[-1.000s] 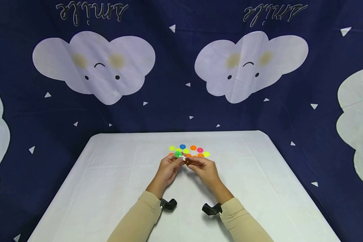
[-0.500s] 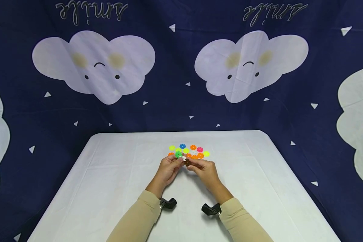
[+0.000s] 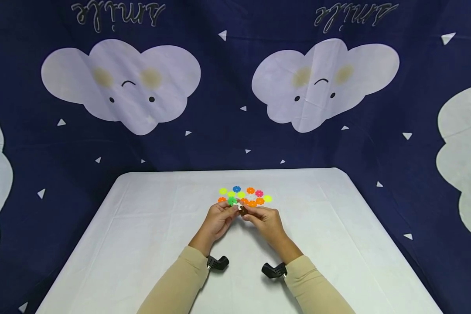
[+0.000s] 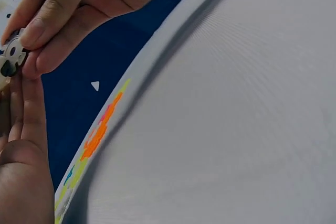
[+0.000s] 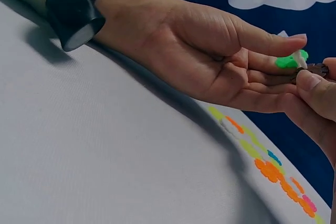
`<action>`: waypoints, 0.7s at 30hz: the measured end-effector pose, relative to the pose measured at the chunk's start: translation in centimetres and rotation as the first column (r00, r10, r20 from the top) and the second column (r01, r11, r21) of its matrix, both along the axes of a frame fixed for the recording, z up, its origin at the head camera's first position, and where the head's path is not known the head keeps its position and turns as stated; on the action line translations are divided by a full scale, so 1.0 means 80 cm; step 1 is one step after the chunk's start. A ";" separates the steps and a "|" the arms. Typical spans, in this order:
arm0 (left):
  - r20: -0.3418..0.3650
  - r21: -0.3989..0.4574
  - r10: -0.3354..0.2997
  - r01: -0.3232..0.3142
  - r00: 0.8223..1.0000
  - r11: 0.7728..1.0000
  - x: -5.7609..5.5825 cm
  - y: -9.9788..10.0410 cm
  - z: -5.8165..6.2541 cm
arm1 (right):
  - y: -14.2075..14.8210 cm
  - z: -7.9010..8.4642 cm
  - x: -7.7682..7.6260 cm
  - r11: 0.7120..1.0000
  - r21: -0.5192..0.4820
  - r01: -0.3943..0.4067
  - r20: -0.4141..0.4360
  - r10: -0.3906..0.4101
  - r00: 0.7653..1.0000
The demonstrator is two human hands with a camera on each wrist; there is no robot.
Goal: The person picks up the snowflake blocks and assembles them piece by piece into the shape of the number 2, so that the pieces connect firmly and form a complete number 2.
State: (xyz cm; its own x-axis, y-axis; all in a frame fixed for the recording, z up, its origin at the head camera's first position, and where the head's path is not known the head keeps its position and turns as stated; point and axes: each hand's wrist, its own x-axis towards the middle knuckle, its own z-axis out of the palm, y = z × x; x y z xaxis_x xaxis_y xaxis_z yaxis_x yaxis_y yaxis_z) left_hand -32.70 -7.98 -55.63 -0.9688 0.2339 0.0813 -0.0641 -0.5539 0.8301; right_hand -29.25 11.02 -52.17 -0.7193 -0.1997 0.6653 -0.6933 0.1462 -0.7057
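In the head view both hands meet above the table, just in front of loose flower-shaped discs. My left hand (image 3: 218,221) pinches a white interlocking disc (image 3: 238,206), with a green disc (image 3: 232,201) joined at its far left side. Thumb and fingers of my right hand (image 3: 267,221) pinch a brown disc (image 3: 243,211) against the white one. Seen from the right wrist, the green disc (image 5: 286,61), the white disc (image 5: 300,57) and the brown disc (image 5: 318,69) sit close together between the hands. Fingertips hide how deep the brown and white slots engage.
Several loose discs lie flat behind the hands, among them a blue disc (image 3: 237,189), a pink disc (image 3: 259,193), an orange disc (image 3: 260,201) and a yellow disc (image 3: 267,199). They rest on a white-covered table (image 3: 141,244). A dark blue cloud-print cloth (image 3: 227,87) hangs behind.
The hands stay nearly in place. The brown disc has turned slightly between the right fingers, and the green disc has shifted a touch to the right.
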 end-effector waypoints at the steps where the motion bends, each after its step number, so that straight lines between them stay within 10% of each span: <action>1: -0.002 -0.002 0.006 -0.006 1.000 1.000 0.000 0.001 0.000 | 0.000 -0.005 -0.003 1.000 -0.006 -0.003 0.006 0.003 1.000; 21: -0.073 0.011 0.043 -0.042 0.996 0.999 0.000 0.002 -0.001 | 0.009 -0.034 -0.020 0.961 -0.235 -0.147 0.244 0.204 0.948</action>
